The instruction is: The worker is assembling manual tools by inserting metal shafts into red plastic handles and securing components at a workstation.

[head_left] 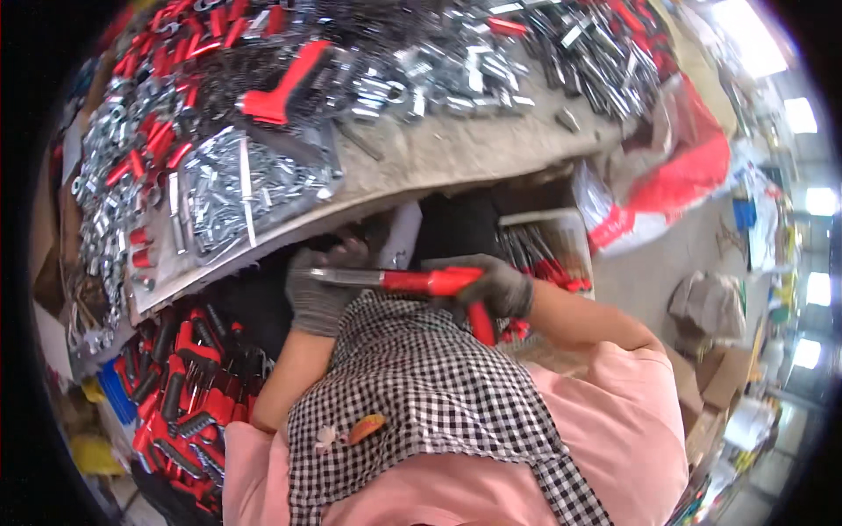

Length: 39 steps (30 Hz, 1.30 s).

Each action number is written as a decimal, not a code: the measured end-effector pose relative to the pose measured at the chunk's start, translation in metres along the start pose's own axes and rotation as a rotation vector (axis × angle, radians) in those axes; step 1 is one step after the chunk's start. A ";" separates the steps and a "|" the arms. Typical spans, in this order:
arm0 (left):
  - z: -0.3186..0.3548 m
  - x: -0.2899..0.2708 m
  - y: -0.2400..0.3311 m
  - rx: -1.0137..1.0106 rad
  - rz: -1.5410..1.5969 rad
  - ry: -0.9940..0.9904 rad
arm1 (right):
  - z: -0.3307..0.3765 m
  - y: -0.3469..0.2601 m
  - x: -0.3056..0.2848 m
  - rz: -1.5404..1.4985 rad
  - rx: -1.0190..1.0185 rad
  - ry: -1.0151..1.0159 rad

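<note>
Red-handled tool (412, 281) sits gripped between my gloved left hand (317, 294) and right hand (493, 285) below the bench (438, 158) edge, mid-assembly I judge, next needing a steady seating push.

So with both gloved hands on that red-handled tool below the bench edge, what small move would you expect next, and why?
Probably a short push of the left hand along the metal shaft toward the red handle. The right hand already grips the red-handled tool, held level above the checked apron, while the left fingers close around the shaft's bare end. How far the shaft is seated cannot be told.
</note>
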<state>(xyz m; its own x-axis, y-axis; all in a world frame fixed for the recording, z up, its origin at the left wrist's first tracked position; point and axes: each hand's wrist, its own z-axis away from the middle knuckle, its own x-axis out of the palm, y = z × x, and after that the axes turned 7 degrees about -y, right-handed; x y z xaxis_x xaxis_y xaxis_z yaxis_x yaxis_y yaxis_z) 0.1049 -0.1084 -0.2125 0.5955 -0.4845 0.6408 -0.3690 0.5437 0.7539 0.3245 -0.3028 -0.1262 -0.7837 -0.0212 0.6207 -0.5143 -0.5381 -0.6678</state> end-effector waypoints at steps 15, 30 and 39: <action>-0.032 0.136 0.063 -0.066 -0.773 -0.528 | 0.224 0.067 -0.130 -0.035 -0.390 0.592; 0.002 0.126 0.042 -0.107 -1.236 -0.666 | 0.120 0.122 -0.146 0.990 0.199 1.289; 0.010 0.127 0.045 0.029 -1.488 -0.724 | 0.036 0.194 -0.137 1.770 0.604 0.958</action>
<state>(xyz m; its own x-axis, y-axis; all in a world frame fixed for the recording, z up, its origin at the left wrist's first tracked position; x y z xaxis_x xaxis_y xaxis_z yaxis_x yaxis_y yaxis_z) 0.1568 -0.1524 -0.0956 -0.0150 -0.7383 -0.6743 0.1665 -0.6668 0.7264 0.3446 -0.4346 -0.3255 -0.1859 -0.4652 -0.8654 0.8018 -0.5810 0.1401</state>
